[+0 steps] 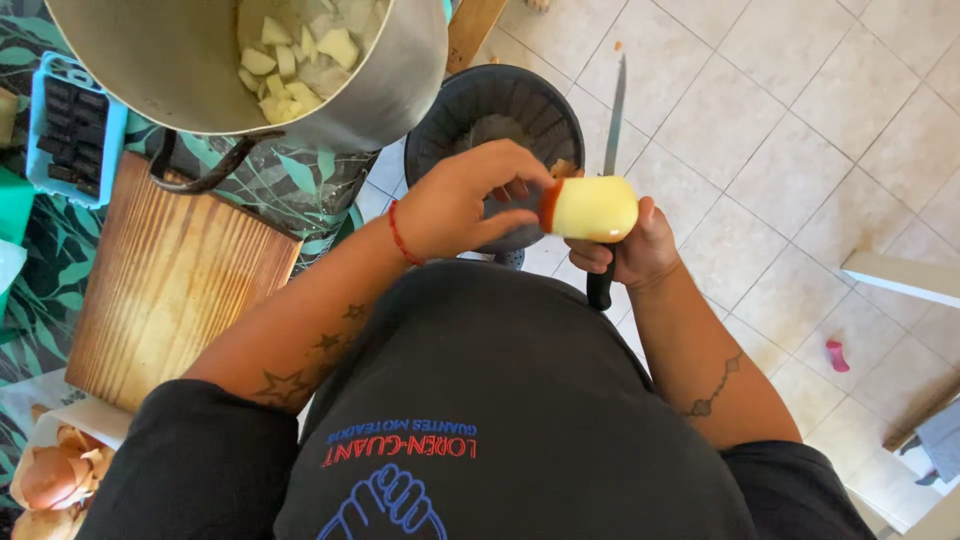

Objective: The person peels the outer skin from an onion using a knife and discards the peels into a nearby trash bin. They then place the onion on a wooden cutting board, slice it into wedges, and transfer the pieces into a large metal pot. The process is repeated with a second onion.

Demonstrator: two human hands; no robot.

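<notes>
From the head camera, the left hand was curled around one end of a mostly peeled potato, its fingertips closed on the end where a strip of reddish skin remained, while the right hand cradled the potato from beneath and also gripped the black handle of a knife, blade pointing away over the tiled floor. The potato sat in the air in front of the body, just above a dark slatted bin. Bare and wet-looking, it would probably be firm, fairly light and slippery; the skinned end and a full wrap of the fingers seemed the surest hold. The right fingers were largely hidden behind the potato, so their exact spread could not be told. To the left stood a metal pot with cut pieces, its top cut off by the frame, beside a wooden board. The bin's contents were hard to make out.
</notes>
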